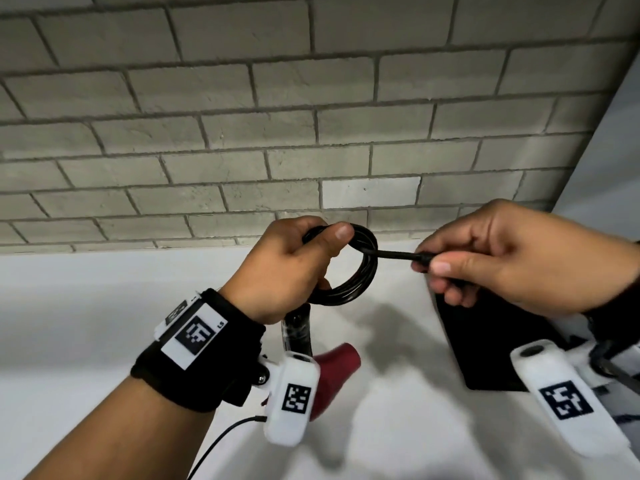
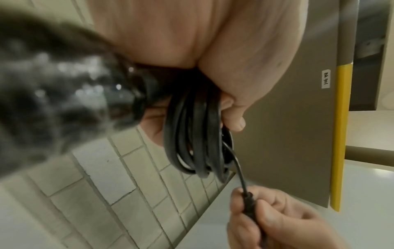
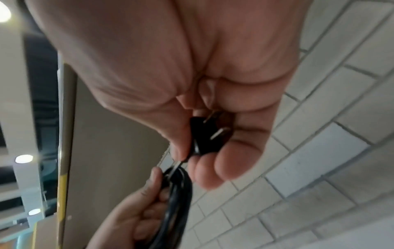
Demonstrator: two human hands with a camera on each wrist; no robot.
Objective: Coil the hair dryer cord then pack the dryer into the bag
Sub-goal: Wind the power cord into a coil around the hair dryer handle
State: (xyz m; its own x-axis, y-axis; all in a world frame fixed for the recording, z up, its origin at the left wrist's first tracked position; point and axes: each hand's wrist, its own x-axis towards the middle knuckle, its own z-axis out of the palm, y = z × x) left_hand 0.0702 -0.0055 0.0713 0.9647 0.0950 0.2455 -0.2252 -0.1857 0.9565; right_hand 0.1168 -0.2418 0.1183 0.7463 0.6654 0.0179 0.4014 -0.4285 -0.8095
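Note:
My left hand [image 1: 304,258] grips a coil of black cord [image 1: 360,271] made of several loops, held up above the white table [image 1: 86,323]. The same coil [image 2: 196,134] hangs from my left fingers in the left wrist view. A short straight end of the cord runs right to the black plug [image 3: 204,136], which my right hand [image 1: 460,265] pinches with curled fingers and thumb. The dark red hair dryer [image 1: 334,375] hangs below my left wrist, its black handle [image 1: 298,330] under my palm. The black bag [image 1: 485,344] lies flat on the table below my right hand.
A grey brick wall [image 1: 277,116] rises behind the table. A thin black cable [image 1: 221,441] runs from the left wrist camera. A beige panel with a yellow edge [image 2: 339,134] stands at the side.

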